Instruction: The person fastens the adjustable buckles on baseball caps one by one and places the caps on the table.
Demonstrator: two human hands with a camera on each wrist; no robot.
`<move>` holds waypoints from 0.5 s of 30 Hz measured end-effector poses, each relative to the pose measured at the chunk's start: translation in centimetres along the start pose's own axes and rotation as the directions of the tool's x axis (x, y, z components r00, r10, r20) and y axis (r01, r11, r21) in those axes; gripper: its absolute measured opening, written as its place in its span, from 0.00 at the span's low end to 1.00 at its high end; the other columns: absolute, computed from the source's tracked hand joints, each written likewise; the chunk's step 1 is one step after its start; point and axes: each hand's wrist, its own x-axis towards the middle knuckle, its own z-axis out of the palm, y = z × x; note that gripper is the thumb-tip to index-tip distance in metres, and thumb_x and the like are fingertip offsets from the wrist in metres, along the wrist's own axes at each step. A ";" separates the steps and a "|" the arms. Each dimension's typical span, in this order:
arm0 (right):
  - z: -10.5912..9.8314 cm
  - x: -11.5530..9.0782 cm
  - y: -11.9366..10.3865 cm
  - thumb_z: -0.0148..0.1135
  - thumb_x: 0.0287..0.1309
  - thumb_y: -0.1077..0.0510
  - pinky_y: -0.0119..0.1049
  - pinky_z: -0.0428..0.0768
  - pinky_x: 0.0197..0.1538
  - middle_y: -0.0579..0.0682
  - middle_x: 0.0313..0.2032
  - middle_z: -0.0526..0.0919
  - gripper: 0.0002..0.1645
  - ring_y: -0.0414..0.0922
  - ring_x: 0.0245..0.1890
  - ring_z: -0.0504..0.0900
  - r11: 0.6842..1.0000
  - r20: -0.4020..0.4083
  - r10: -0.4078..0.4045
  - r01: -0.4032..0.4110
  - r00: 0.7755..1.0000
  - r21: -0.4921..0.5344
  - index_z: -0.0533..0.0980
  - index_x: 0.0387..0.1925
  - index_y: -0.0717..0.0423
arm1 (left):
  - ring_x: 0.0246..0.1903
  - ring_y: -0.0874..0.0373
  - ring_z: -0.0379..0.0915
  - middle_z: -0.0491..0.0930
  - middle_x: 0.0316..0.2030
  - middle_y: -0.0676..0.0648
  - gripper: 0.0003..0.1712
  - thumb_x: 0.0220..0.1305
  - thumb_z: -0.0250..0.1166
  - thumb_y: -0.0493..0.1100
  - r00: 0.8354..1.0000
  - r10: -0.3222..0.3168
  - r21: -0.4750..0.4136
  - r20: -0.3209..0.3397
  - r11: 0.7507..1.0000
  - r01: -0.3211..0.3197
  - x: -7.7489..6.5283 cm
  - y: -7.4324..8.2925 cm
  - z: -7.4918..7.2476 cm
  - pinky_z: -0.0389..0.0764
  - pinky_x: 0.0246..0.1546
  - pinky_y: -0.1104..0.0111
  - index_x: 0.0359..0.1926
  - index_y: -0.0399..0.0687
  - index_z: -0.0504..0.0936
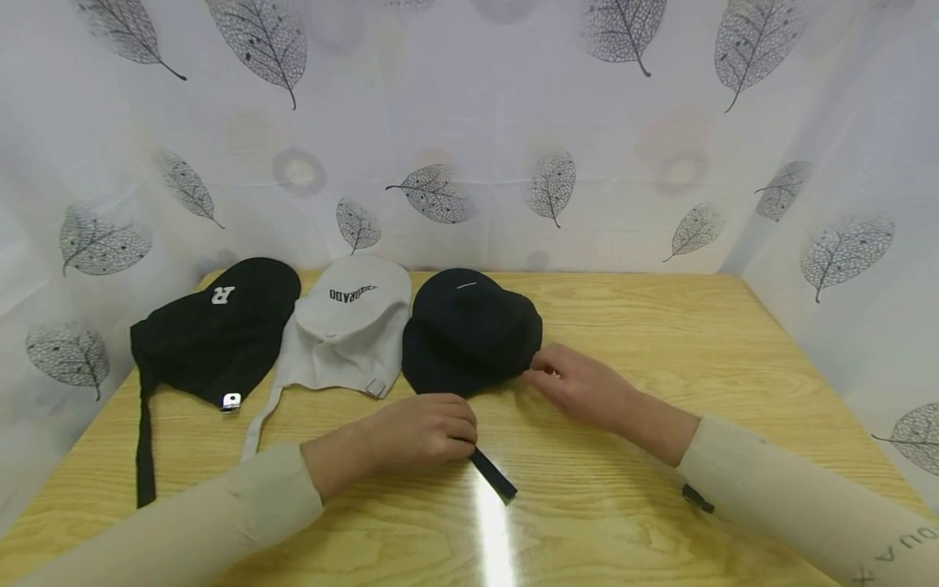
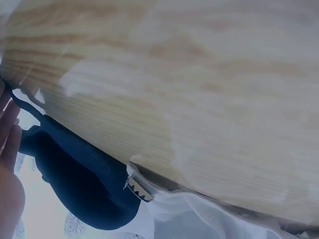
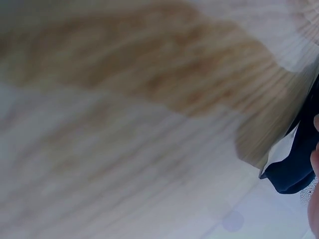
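A dark navy hat (image 1: 469, 330) lies third in a row at the back of the table. Over its front edge my left hand (image 1: 418, 428) grips a dark strap (image 1: 494, 474), whose end sticks out past the fingers to the right. My right hand (image 1: 583, 387) pinches the hat's right edge between thumb and fingers. In the left wrist view the dark hat (image 2: 84, 174) shows beside the left fingers (image 2: 10, 132). Dark cloth (image 3: 294, 167) appears by the right fingers at that wrist view's border.
Left of the navy hat lie a white cap (image 1: 352, 318) with dark lettering and a black cap (image 1: 227, 334) with a white R; both have straps hanging forward. A small black piece (image 1: 697, 499) peeks from under the right sleeve. A leaf-patterned curtain (image 1: 499, 163) encloses the wooden table (image 1: 631, 326).
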 end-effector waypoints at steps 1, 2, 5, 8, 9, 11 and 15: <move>-0.1 0.0 0.0 0.57 0.68 0.65 0.35 0.78 0.37 0.53 0.36 0.77 0.08 0.46 0.34 0.75 1.000 -0.008 -0.009 0.009 1.000 -0.022 0.81 0.43 0.62 | 0.45 0.60 0.78 0.84 0.38 0.57 0.05 0.63 0.66 0.38 1.000 -0.003 -0.006 0.001 1.000 0.003 0.0 0.0 0.0 0.76 0.55 0.69 0.37 0.52 0.87; -0.1 0.0 0.0 0.53 0.71 0.65 0.36 0.78 0.37 0.53 0.36 0.78 0.10 0.47 0.34 0.75 0.999 -0.013 -0.019 0.018 1.000 -0.049 0.81 0.43 0.62 | 0.45 0.60 0.78 0.85 0.38 0.57 0.05 0.63 0.66 0.38 1.000 -0.006 -0.010 0.003 1.000 0.006 0.0 0.0 0.0 0.76 0.56 0.69 0.37 0.52 0.87; -0.3 0.1 0.1 0.46 0.75 0.63 0.39 0.78 0.41 0.53 0.35 0.81 0.16 0.48 0.34 0.78 0.985 -0.027 -0.053 0.048 0.998 -0.165 0.82 0.43 0.60 | 0.45 0.60 0.78 0.85 0.38 0.57 0.05 0.63 0.66 0.38 1.000 -0.018 -0.027 0.006 0.999 0.018 0.0 0.0 -0.1 0.76 0.56 0.69 0.37 0.52 0.88; -0.4 0.2 0.2 0.44 0.76 0.63 0.41 0.77 0.43 0.51 0.35 0.85 0.19 0.48 0.34 0.80 0.957 -0.042 -0.089 0.073 0.995 -0.280 0.84 0.45 0.58 | 0.45 0.60 0.79 0.85 0.38 0.57 0.06 0.62 0.66 0.38 1.000 -0.026 -0.032 0.006 0.999 0.026 0.0 0.1 -0.1 0.76 0.55 0.69 0.37 0.52 0.88; -0.5 0.2 0.2 0.43 0.76 0.64 0.42 0.77 0.44 0.51 0.35 0.86 0.20 0.48 0.34 0.80 0.947 -0.047 -0.096 0.077 0.994 -0.312 0.84 0.46 0.58 | 0.45 0.60 0.79 0.85 0.38 0.57 0.06 0.62 0.67 0.38 1.000 -0.029 -0.035 0.003 0.999 0.029 0.0 0.1 -0.1 0.76 0.55 0.69 0.37 0.52 0.88; -0.5 0.2 0.2 0.43 0.75 0.65 0.42 0.77 0.44 0.51 0.36 0.87 0.21 0.48 0.34 0.81 0.931 -0.057 -0.107 0.080 0.993 -0.356 0.84 0.48 0.59 | 0.44 0.60 0.79 0.85 0.38 0.57 0.06 0.61 0.67 0.37 0.999 -0.034 -0.042 -0.007 0.999 0.033 0.0 0.1 -0.1 0.76 0.55 0.69 0.37 0.52 0.88; -0.5 0.1 0.4 0.40 0.76 0.66 0.41 0.81 0.43 0.55 0.37 0.86 0.22 0.49 0.34 0.82 0.937 -0.083 -0.114 0.080 0.990 -0.339 0.82 0.49 0.64 | 0.44 0.60 0.79 0.85 0.38 0.57 0.06 0.60 0.67 0.37 0.999 -0.032 -0.045 -0.024 0.999 0.031 -0.1 0.1 0.0 0.76 0.55 0.69 0.36 0.51 0.88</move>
